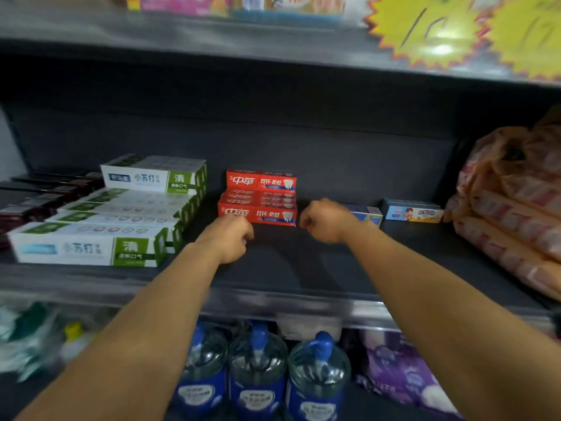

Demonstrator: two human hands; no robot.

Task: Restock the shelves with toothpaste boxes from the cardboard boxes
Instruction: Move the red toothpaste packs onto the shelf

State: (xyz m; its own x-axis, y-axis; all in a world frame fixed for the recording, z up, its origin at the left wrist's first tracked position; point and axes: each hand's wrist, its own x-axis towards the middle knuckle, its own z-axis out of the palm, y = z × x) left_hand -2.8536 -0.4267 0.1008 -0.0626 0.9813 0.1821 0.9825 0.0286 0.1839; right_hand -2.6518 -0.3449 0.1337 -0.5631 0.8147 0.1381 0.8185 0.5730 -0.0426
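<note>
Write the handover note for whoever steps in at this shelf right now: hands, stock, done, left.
Left hand: fingers curled, at the left front corner of the red toothpaste boxes; whether it grips one cannot be told.
Right hand: curled, at the right end of the same stack; grip equally unclear.
Stock: the red boxes sit in a small stack mid-shelf. White-and-green toothpaste boxes fill the left in rows. Small blue boxes stand to the right.
Done: red stack placed and being squared up, it seems.
Left: bare shelf in front of and beside the red stack. No cardboard boxes in view.
</note>
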